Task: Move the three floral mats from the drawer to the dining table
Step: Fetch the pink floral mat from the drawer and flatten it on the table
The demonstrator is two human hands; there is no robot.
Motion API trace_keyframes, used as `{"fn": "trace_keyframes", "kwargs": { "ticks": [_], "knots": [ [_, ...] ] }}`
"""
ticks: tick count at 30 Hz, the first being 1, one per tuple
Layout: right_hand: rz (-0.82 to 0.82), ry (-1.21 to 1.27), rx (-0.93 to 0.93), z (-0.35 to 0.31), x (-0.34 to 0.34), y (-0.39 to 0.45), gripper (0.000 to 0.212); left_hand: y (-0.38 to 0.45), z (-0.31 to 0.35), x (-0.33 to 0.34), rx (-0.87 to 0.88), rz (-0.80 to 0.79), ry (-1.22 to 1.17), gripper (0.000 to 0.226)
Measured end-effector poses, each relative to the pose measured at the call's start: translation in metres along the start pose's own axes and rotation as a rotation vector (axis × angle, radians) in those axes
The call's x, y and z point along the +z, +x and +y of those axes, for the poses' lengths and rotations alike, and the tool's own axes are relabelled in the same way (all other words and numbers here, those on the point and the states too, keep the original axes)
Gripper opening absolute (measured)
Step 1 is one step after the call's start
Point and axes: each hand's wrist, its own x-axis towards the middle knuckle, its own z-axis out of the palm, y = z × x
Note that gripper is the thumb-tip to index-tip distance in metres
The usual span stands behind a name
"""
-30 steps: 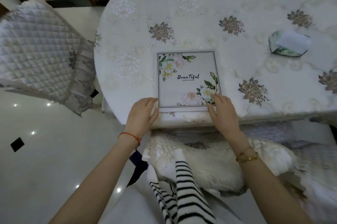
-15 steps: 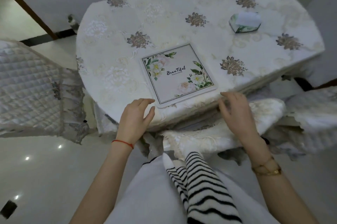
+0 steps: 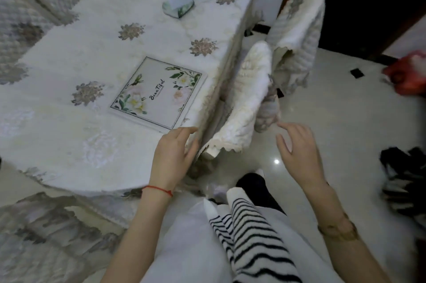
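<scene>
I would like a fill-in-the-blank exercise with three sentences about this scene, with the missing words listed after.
1. The floral mat lies flat on the dining ____.
2. The word printed in the middle of the mat is ____.
3. The left hand has a thin ____ string on its wrist, while the right hand hangs over the floor and holds nothing.

Missing words: table; Beautiful; red

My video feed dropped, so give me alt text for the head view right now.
A floral mat lies flat near the edge of the dining table, with neither hand touching it. The left hand is open at the table's edge; the right hand hovers open above the floor. A tissue box sits farther back.
</scene>
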Motion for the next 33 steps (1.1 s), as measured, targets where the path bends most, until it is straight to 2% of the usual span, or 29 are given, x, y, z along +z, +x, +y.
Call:
{"fn": "trace_keyframes", "kwargs": {
  "ticks": [7, 13, 18, 26, 33],
  "knots": [
    [0.114, -0.051, 0.406, 0.011, -0.046, -0.131, 0.029, -0.007, 0.056, 0.019, 0.302, -0.18, -0.064, 0.023],
    [0.273, -0.133, 0.647, 0.008, -0.078, -0.242, 0.028, -0.031, 0.118, 0.049, 0.557, -0.32, -0.104, 0.028],
    [0.381, -0.17, 0.82, -0.003, -0.099, -0.345, 0.028, -0.086, 0.179, 0.072, 0.764, -0.379, -0.153, 0.032],
    [0.46, -0.201, 1.099, -0.019, -0.14, -0.506, 0.03, -0.205, 0.258, 0.1, 0.929, -0.519, -0.23, 0.02],
    [0.568, -0.227, 1.203, 0.007, -0.172, -0.57, 0.03, -0.25, 0.304, 0.127, 1.026, -0.625, -0.178, 0.021]
  ]
}}
